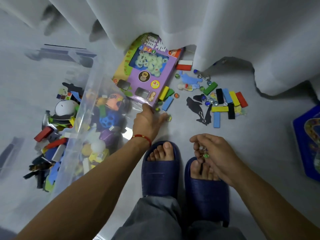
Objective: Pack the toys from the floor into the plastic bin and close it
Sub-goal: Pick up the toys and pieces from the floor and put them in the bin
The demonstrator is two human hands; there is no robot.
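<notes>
Packing is about half done: many toys are already lying in the clear plastic bin [72, 118], many are still waiting on the floor.

The left hand [149, 121] is reaching down just beside the bin's near wall, its fingers touching small glass marbles [168, 117] at the corner of the purple cardboard game box [147, 73]; whether it is gripping one I cannot tell. The right hand [213, 153], well right of the bin, is holding a few marbles in curled fingers. Right of the box, coloured wooden blocks [225, 103], black foam fish shapes [194, 103] and more marbles are remaining. No lid is sitting on the bin yet.
</notes>
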